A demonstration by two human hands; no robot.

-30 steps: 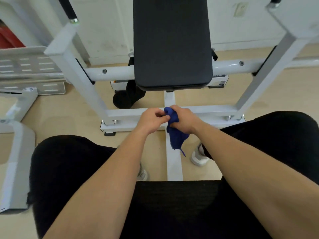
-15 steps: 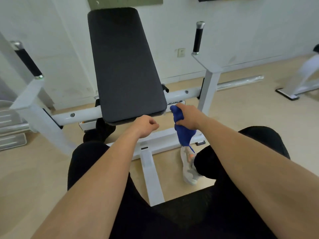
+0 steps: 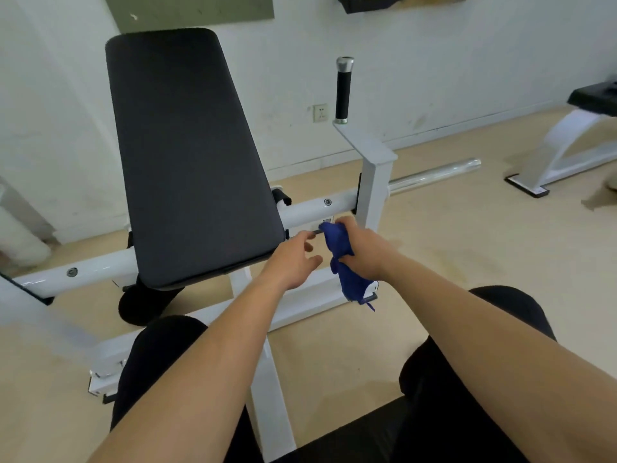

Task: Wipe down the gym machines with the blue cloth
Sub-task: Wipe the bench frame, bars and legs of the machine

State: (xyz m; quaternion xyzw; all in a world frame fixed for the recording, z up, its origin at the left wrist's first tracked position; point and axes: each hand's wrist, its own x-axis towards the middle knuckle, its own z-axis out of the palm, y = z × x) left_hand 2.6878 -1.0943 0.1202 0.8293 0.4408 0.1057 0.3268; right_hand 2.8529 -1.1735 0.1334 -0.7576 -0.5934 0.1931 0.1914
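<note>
A white-framed gym machine (image 3: 310, 207) stands in front of me, with a large black back pad (image 3: 187, 155) tilted up and a black upright handle (image 3: 343, 90) on its right post. My right hand (image 3: 362, 250) grips the bunched blue cloth (image 3: 344, 262), which hangs down in front of the machine's lower crossbar. My left hand (image 3: 293, 259) hovers just left of the cloth, fingers spread and holding nothing, beside the pad's lower right corner. I sit on a black seat with my legs in black trousers.
A white central beam (image 3: 270, 389) runs along the floor between my knees. Another white machine (image 3: 567, 148) with a black pad stands at the far right. A chrome bar (image 3: 434, 177) juts right from the frame. A white wall with a socket (image 3: 320, 112) is behind.
My view has swung up and left across the machine. My left hand let go of the cloth, closed briefly, and now has its fingers spread. The right hand keeps the cloth.
</note>
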